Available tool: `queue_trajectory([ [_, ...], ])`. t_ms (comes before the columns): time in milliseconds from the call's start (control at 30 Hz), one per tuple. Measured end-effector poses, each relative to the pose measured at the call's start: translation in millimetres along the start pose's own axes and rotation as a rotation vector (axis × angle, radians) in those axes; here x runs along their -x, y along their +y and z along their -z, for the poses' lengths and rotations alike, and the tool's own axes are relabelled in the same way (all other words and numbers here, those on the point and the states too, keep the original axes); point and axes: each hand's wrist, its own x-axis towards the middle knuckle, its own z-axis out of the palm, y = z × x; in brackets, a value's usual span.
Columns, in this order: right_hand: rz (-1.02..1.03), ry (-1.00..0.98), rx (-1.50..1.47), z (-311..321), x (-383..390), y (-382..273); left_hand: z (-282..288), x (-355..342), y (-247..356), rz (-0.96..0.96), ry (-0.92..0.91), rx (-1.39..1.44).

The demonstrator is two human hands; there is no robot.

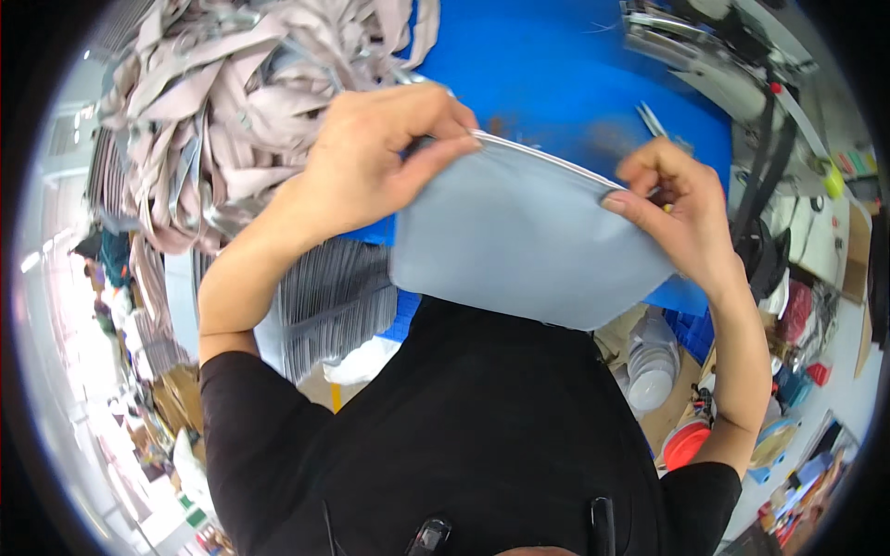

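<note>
Left hand [385, 153]: pinching the grey panel [528, 236], top edge
Right hand [681, 208]: same deal, farther along
Grey panel: held up between both hands
Pale strip [547, 158]: runs along that edge, looks attached
What's left: honestly can't tell

The grey panel [524, 241] looks smooth and softly matt, like coated cloth, the pinkish straps [236, 97] at far left dull fabric, the blue tabletop [528, 56] smooth, the near shirt [482, 417] matt black cloth.
</note>
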Motion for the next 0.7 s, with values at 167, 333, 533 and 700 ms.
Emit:
queue_trajectory([
  [167,0.080,0.055,-0.121,12.3,-7.4,-13.4,38.3,-64.0,11.4,0.007,-0.064,-0.020],
  [333,-0.088,0.151,-0.411,10.6,-12.6,-3.5,40.5,-145.6,-10.5,-0.069,-0.229,0.030],
  [533,-0.177,0.297,-0.716,-4.3,-33.8,20.7,-1.8,-215.0,-66.3,0.138,-0.419,0.208],
  [700,-0.262,0.375,-0.884,-12.4,-60.2,40.0,-39.6,-248.4,-108.9,0.052,-0.412,0.448],
])
